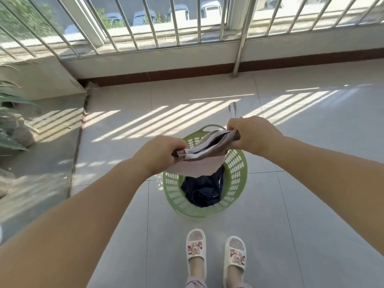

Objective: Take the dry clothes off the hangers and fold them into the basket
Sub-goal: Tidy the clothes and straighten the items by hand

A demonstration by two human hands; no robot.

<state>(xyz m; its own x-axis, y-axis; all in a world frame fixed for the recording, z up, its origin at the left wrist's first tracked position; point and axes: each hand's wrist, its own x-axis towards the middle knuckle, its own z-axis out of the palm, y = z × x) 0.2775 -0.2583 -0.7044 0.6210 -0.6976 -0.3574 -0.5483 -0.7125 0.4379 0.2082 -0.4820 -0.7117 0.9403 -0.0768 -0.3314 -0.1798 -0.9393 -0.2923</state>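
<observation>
My left hand (164, 151) and right hand (247, 132) pinch the light, floppy pinkish-brown folded cloth garment (204, 156) at its ends above the round green plastic basket (236, 173).

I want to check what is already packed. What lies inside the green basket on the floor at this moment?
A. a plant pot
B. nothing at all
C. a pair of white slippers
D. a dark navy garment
D: a dark navy garment lies inside the green basket, below the folded brown cloth that the left hand and right hand hold over it.
</observation>
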